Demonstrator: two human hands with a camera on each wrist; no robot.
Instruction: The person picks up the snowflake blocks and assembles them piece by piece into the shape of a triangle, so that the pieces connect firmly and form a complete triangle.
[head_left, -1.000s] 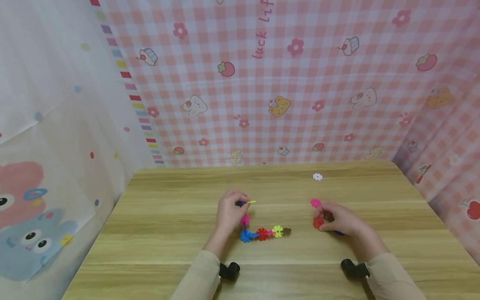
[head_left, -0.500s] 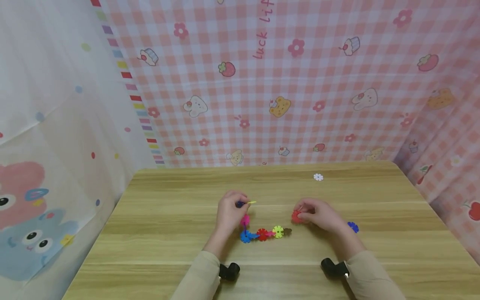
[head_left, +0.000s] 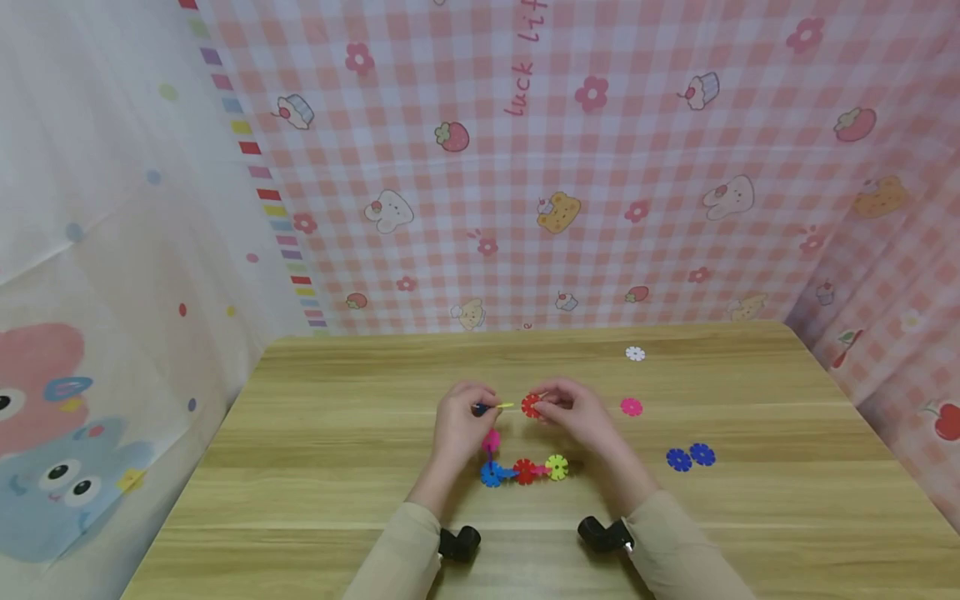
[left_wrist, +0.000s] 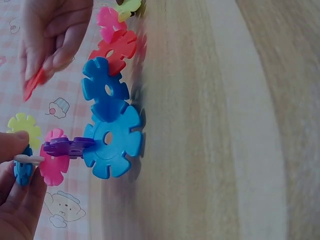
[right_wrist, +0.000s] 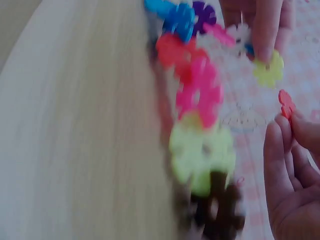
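Note:
My left hand point(head_left: 463, 421) pinches one end of a chain of flower-shaped snowflake discs. At that end, in the left wrist view, are a yellow disc point(left_wrist: 25, 127), a small blue one point(left_wrist: 23, 172) and a white one point(left_wrist: 29, 159). The chain runs on through pink point(left_wrist: 54, 165), purple point(left_wrist: 70, 147) and blue point(left_wrist: 112, 142), then turns right along the table to a brown disc point(right_wrist: 217, 210). Just right of the yellow disc, my right hand point(head_left: 576, 412) pinches a loose red disc point(head_left: 530, 406) between thumb and fingers, a small gap apart from the chain.
On the wooden table point(head_left: 337, 500), a loose pink disc point(head_left: 632, 407) and a white disc point(head_left: 635, 353) lie to the right and farther back. Two dark blue discs point(head_left: 679, 460) lie side by side nearer the right forearm. A checked pink curtain point(head_left: 480, 183) hangs behind the table.
My right hand has carried the red disc leftward from the right side to close by the left hand, uncovering the pink and dark blue discs. The left hand has stayed in place.

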